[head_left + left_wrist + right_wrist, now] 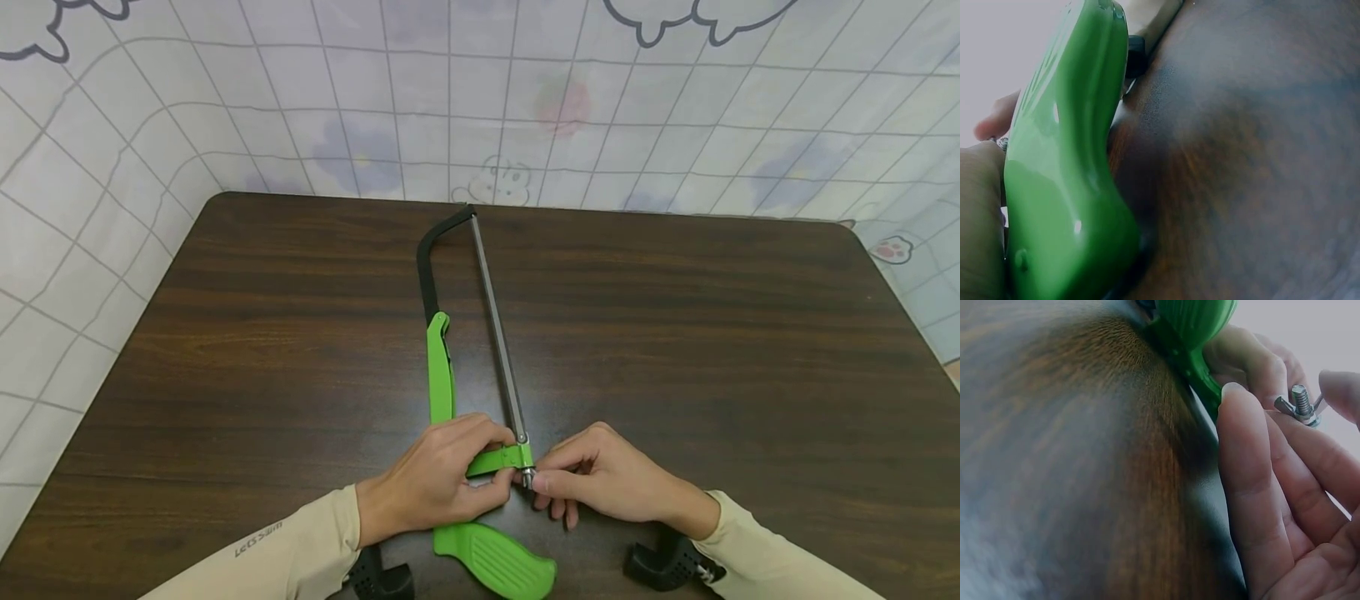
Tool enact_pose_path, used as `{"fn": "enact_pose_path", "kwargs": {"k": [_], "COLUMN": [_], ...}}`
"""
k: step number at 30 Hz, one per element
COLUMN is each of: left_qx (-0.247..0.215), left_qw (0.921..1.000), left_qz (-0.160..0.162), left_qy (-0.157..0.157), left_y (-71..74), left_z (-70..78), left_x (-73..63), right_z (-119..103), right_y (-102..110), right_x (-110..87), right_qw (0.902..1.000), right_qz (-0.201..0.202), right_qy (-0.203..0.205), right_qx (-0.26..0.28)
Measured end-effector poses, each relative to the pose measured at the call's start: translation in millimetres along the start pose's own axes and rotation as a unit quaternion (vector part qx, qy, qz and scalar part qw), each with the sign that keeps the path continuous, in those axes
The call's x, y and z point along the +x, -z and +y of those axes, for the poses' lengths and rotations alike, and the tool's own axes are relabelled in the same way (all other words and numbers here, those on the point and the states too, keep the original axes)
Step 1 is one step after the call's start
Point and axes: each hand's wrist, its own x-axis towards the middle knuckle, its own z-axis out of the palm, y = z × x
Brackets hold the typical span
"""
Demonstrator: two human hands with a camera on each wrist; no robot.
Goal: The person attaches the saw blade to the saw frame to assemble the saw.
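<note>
A hacksaw (441, 375) with a green and black frame lies on the dark wooden table, its tip pointing away from me. Its grey blade (495, 325) runs along the right side to a short green arm (495, 461). My left hand (442, 475) grips the frame at this arm, thumb and fingers on either side of it. With thumb and fingers, my right hand (611, 483) pinches the metal wing nut (1302, 411) on a threaded bolt at the blade's near end. The green handle (495, 560) points towards me and fills much of the left wrist view.
The dark wooden table (712, 350) extends to both sides, with a rounded far edge. Behind it hangs a white gridded cloth (480, 92) with cartoon prints. Black wrist mounts (660, 562) sit under both wrists, close to the tabletop.
</note>
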Motion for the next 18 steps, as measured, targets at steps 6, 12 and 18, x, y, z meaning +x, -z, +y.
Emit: {"fn": "enact_pose_path", "kwargs": {"k": [6,12,18], "left_qx": [-0.003,-0.007,-0.006], "left_qw": [1.0,0.9999,0.9999], "left_qz": [0.002,0.004,0.005], "left_qy": [0.002,0.007,0.007], "left_y": [-0.1,0.2,0.3], "left_z": [0.0,0.3,0.3], "left_x": [0.2,0.4,0.4], "right_z": [-0.8,-1.4,-1.2], "right_y": [0.3,1.1,1.4], "right_x": [0.2,0.0,0.1], "right_qw": [0.9998,0.9992,0.999], "right_qz": [-0.004,-0.009,-0.012], "right_qy": [0.014,0.024,0.02], "right_qx": [0.012,0.029,0.038]}}
